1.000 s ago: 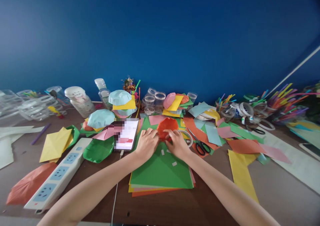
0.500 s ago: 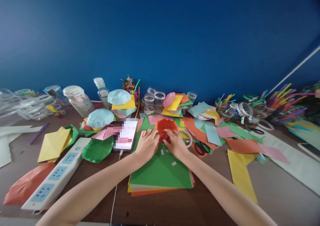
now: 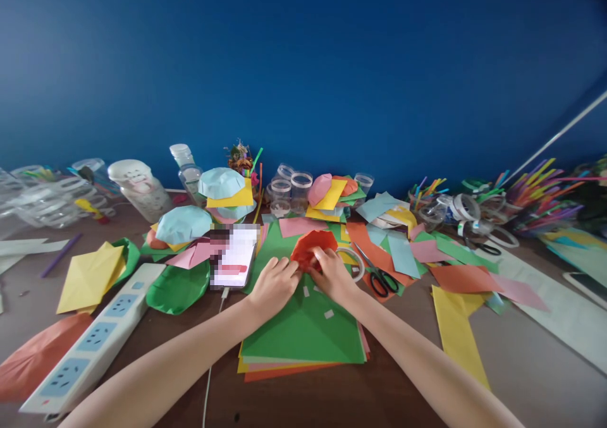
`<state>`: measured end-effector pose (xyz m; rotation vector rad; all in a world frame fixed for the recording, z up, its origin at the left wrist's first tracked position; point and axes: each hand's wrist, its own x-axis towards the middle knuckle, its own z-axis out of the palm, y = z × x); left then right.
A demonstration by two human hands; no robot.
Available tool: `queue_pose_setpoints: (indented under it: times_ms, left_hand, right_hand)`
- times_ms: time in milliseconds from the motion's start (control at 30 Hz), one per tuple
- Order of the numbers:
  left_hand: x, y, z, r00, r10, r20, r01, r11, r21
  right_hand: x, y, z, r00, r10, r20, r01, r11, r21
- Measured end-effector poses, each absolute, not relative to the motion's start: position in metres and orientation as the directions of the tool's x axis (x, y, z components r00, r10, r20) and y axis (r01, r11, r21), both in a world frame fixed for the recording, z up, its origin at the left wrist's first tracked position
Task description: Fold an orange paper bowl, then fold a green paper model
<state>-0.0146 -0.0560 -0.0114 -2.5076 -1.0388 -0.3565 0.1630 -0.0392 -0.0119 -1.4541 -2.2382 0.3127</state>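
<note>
Your forearms [image 3: 180, 346] come in from the lower corners and converge at mid-bench [image 3: 403, 384], wrists low, palms down. Your left hand [image 3: 274, 286] is curled, its fingers [image 3: 284, 265] on the near-left edge of the red-orange folded paper [image 3: 309, 248]. Your right hand [image 3: 333, 276] closes on the near-right side, its fingertips [image 3: 317, 255] pressed into the fold. Both hands are gripping it; neither has let go. The paper sits between them, at the far end of the stack of coloured sheets [image 3: 303, 333], green on top; you can't tell whether it touches. Just right: a tape roll [image 3: 351, 263], then black-handled scissors [image 3: 382, 279]. Left: a phone [image 3: 234, 257].
</note>
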Motion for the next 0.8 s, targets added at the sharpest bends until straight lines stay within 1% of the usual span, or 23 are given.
queue_pose_setpoints:
  times_ms: [233,333,633,800]
  left_hand:
    - [-0.014,-0.052,-0.016,0.717,0.612,0.334,0.693,-0.679,-0.244]
    - [-0.013,-0.053,-0.015,0.714,0.624,0.317,0.697,-0.677,-0.236]
    - [-0.012,-0.053,-0.014,0.706,0.646,0.29,0.706,-0.675,-0.216]
    - [-0.012,-0.053,-0.014,0.708,0.652,0.271,0.705,-0.678,-0.21]
  right_hand:
    - [0.162,-0.036,-0.016,-0.339,0.912,0.229,0.859,0.399,-0.32]
    - [0.161,-0.035,-0.018,-0.331,0.916,0.229,0.869,0.39,-0.305]
    - [0.159,-0.033,-0.021,-0.311,0.919,0.241,0.855,0.381,-0.351]
    - [0.161,-0.032,-0.025,-0.3,0.915,0.271,0.821,0.392,-0.415]
